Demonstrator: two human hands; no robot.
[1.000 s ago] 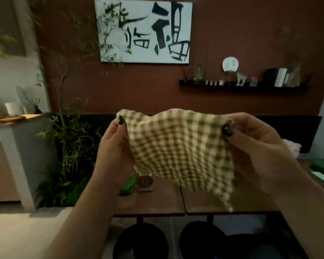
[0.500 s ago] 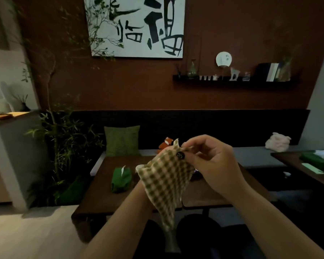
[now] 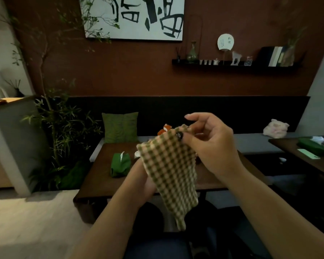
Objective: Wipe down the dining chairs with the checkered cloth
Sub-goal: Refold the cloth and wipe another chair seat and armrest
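We hold the checkered cloth up in front of us, above the near edge of the table, well clear of any chair. Our right hand pinches its top corner between thumb and fingers, so the cloth hangs doubled. Our left hand sits behind the fold; its grip is hidden, so we cannot tell how it holds. We judge this is folding it into a pad, and no wiping has begun.
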